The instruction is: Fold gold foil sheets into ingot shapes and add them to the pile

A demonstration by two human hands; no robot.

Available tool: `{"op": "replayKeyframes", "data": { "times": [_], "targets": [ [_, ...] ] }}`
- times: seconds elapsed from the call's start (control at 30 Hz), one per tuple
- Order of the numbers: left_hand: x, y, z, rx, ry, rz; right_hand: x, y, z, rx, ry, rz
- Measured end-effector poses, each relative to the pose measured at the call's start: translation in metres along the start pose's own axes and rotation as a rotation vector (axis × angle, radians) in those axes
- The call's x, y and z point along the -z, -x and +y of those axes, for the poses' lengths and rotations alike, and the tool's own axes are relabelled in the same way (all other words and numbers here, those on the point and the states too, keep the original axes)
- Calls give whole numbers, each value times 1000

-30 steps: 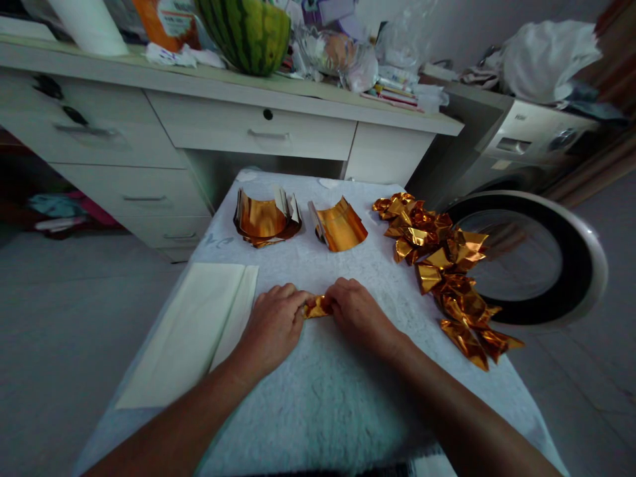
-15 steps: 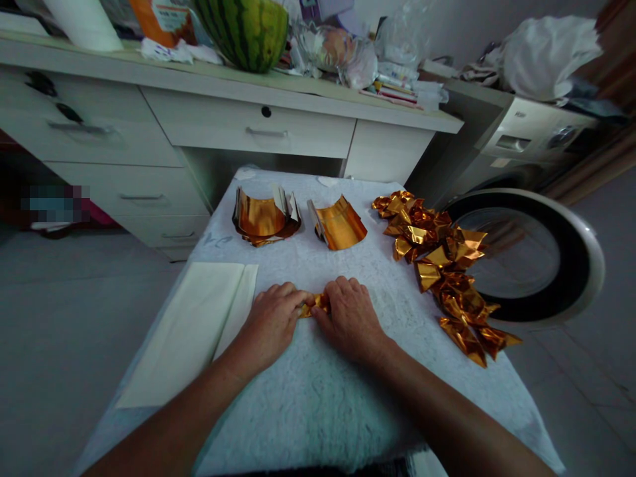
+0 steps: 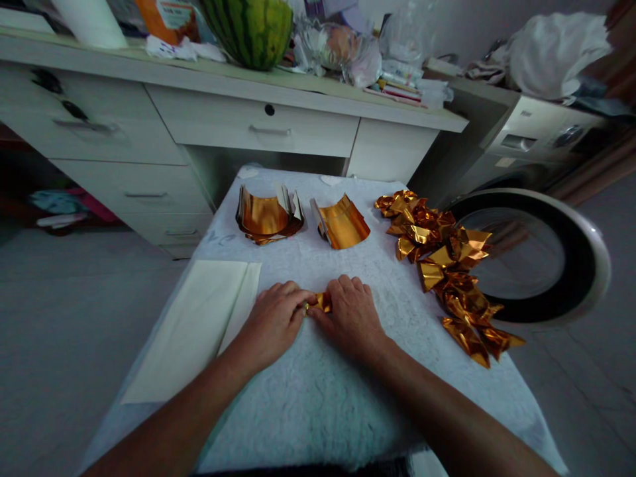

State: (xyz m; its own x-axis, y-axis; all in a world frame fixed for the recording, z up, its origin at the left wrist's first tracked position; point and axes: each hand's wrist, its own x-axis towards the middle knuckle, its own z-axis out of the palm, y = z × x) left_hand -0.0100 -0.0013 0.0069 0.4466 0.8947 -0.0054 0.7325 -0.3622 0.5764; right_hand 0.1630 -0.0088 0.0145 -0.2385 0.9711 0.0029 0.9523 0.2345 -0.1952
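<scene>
Both hands meet over the middle of the cloth-covered table (image 3: 318, 397). Between them shows a small folded piece of gold foil paper (image 3: 322, 302). My left hand (image 3: 279, 318) pinches its left end, and my right hand (image 3: 354, 315) grips its right end, with the fingers covering much of it. Beyond the hands lie a curved stack of gold foil sheets (image 3: 268, 215) and a smaller curved stack (image 3: 344, 223). Along the right side spreads a pile of folded gold foil pieces (image 3: 440, 258). Pale folded paper (image 3: 191, 324) lies flat at the left, near my left forearm.
A white desk (image 3: 308, 99) with drawers stands behind the table, holding a cut watermelon (image 3: 251, 33), plastic bags and a paper roll (image 3: 92, 23). At the right, a washing machine's round door (image 3: 581, 265) hangs open beside the table.
The hands stay together on the foil piece, with a little less of it showing between them. The whole view has shifted slightly.
</scene>
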Motion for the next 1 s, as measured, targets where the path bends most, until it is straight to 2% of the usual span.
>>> {"op": "replayKeyframes", "data": {
  "times": [0.43,0.83,1.0],
  "targets": [
    [1,-1,1,23,-34,-21,3,0,22,-37,-176,-55],
    [0,0,0,11,-40,-16,8,-1,53,-101,-165,-85],
    [-3,1,-3,-1,-37,5,10,-1,58,-104,-166,-102]
  ]
}}
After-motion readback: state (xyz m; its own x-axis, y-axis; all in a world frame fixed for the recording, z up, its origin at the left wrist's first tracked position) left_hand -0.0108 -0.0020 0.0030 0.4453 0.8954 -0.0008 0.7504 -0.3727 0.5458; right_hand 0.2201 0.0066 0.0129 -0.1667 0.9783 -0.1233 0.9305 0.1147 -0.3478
